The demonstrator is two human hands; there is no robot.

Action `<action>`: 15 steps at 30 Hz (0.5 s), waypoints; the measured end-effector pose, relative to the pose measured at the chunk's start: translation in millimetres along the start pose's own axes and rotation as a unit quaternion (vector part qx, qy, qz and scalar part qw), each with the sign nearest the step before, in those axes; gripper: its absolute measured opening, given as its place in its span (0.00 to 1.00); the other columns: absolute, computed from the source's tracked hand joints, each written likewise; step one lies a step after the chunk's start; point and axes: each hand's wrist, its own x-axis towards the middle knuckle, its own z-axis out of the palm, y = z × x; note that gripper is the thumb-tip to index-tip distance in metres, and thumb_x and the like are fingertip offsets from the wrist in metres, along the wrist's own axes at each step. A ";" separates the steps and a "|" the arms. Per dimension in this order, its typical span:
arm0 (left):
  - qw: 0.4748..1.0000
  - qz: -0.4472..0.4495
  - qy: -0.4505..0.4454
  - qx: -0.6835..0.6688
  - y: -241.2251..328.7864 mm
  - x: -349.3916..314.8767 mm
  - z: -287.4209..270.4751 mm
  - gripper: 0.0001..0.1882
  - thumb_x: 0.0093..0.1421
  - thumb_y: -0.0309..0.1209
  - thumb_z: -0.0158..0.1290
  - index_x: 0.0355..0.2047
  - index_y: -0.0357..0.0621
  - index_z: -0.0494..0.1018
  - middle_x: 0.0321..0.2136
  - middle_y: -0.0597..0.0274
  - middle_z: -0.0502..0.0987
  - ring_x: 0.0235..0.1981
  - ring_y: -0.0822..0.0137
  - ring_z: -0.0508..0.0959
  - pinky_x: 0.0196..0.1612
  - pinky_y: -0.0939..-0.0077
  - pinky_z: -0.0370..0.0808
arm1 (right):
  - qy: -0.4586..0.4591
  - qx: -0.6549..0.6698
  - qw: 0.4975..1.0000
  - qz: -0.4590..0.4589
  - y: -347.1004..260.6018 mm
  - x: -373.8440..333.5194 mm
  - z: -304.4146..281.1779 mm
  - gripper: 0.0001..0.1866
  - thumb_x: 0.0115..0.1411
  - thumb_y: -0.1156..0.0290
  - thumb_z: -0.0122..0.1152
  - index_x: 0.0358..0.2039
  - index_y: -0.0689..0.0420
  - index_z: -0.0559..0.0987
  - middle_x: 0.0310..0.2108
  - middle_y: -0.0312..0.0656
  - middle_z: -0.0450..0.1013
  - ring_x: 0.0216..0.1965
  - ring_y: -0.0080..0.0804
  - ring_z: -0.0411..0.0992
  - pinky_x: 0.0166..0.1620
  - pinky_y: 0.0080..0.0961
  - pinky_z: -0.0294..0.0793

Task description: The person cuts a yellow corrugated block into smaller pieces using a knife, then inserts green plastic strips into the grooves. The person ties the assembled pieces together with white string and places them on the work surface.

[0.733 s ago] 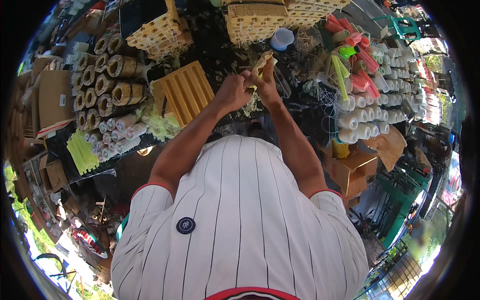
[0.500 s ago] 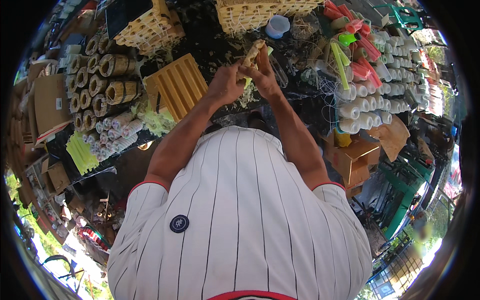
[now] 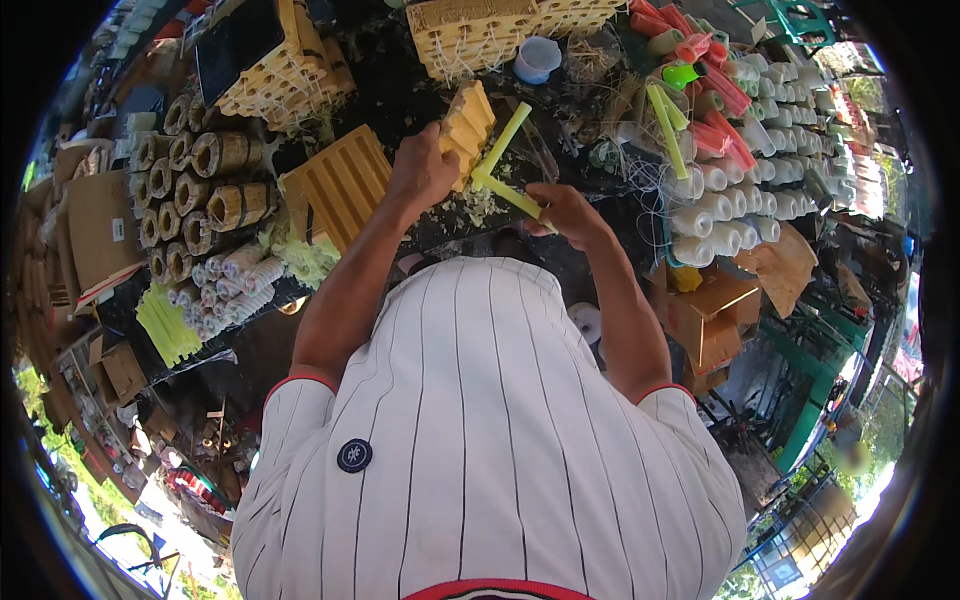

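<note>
My left hand (image 3: 424, 168) is closed on the near end of a small tan grooved block (image 3: 468, 130), tipped so that its ridged face shows. To the right, the fingers of my right hand (image 3: 566, 215) pinch one end of a yellow-green strip (image 3: 512, 194). That strip's other end meets a second yellow-green strip (image 3: 507, 138), which slants away beside the block. Pale shavings (image 3: 482, 208) lie under them on the black table. Left of my left hand, a larger tan grooved board (image 3: 343, 185) leans at an angle.
Stacked hollow tubes (image 3: 238, 155) and wrapped bundles (image 3: 235, 285) fill the left side. Tan blocks with holes (image 3: 470, 40) and a pale blue cup (image 3: 537, 62) stand at the back. White rolls (image 3: 692, 222), red rolls (image 3: 725, 140) and green strips (image 3: 667, 130) crowd the right.
My hands have come apart. The left has shifted left with the block, turning its grooves into view, while the right has drawn back toward me and right, holding a green strip.
</note>
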 end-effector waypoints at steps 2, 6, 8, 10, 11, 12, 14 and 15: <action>0.999 0.017 0.041 0.014 -19.9 3.7 1.3 0.21 0.62 0.34 0.61 0.50 0.32 0.76 0.38 0.36 0.84 0.43 0.41 0.85 0.46 0.54 0.79 | -0.018 -0.072 0.996 -0.053 36.6 2.5 -17.0 0.20 0.62 0.80 0.59 0.56 0.62 0.79 0.46 0.40 0.81 0.39 0.36 0.82 0.43 0.35 0.79; 0.995 0.000 0.089 -0.035 -66.4 4.1 3.7 0.18 0.62 0.33 0.60 0.48 0.32 0.75 0.31 0.41 0.83 0.34 0.46 0.84 0.39 0.57 0.78 | 0.102 -0.300 0.931 -0.179 48.9 -8.0 -11.9 0.14 0.63 0.76 0.62 0.50 0.60 0.80 0.39 0.43 0.82 0.41 0.44 0.82 0.42 0.40 0.77; 0.993 -0.009 0.121 -0.006 -76.6 -0.6 0.7 0.20 0.62 0.32 0.59 0.51 0.31 0.75 0.32 0.38 0.83 0.36 0.41 0.85 0.40 0.56 0.79 | 0.144 -0.439 0.844 -0.274 40.2 17.0 -2.0 0.18 0.59 0.72 0.67 0.51 0.53 0.81 0.39 0.41 0.78 0.47 0.44 0.77 0.50 0.41 0.73; 0.995 -0.020 0.084 -0.054 -74.5 -4.5 -8.8 0.19 0.61 0.32 0.60 0.49 0.30 0.75 0.31 0.39 0.82 0.34 0.43 0.85 0.38 0.57 0.79 | 0.193 -0.573 0.687 -0.404 20.8 52.8 5.1 0.21 0.56 0.72 0.69 0.52 0.50 0.81 0.40 0.39 0.76 0.51 0.41 0.75 0.55 0.42 0.70; 0.994 -0.026 0.069 -0.079 -72.9 -5.9 -13.5 0.19 0.61 0.33 0.60 0.48 0.30 0.75 0.31 0.40 0.82 0.33 0.45 0.85 0.37 0.57 0.78 | 0.181 -0.588 0.667 -0.421 7.3 67.3 10.4 0.20 0.55 0.74 0.68 0.50 0.50 0.82 0.42 0.39 0.74 0.51 0.39 0.74 0.54 0.41 0.69; 0.993 -0.019 0.085 -0.077 -74.1 -6.5 -15.7 0.18 0.61 0.32 0.61 0.46 0.30 0.75 0.29 0.41 0.82 0.32 0.46 0.84 0.36 0.58 0.78 | 0.166 -0.604 0.642 -0.442 -9.2 82.3 12.1 0.19 0.54 0.76 0.66 0.48 0.50 0.82 0.45 0.38 0.73 0.51 0.37 0.72 0.53 0.39 0.68; 0.991 -0.001 0.107 -0.076 -73.3 -6.1 -12.1 0.17 0.60 0.32 0.61 0.44 0.31 0.75 0.27 0.42 0.81 0.29 0.49 0.83 0.34 0.59 0.76 | 0.134 -0.623 0.622 -0.456 -18.1 114.2 3.3 0.17 0.55 0.77 0.66 0.46 0.50 0.82 0.48 0.38 0.72 0.52 0.38 0.72 0.56 0.40 0.68; 0.989 0.004 0.119 -0.083 -70.6 -8.2 -13.2 0.17 0.60 0.32 0.61 0.43 0.30 0.75 0.27 0.44 0.80 0.28 0.51 0.82 0.33 0.59 0.76 | 0.115 -0.633 0.608 -0.465 -23.6 124.5 2.2 0.16 0.55 0.77 0.65 0.45 0.50 0.82 0.49 0.38 0.71 0.53 0.38 0.71 0.57 0.40 0.68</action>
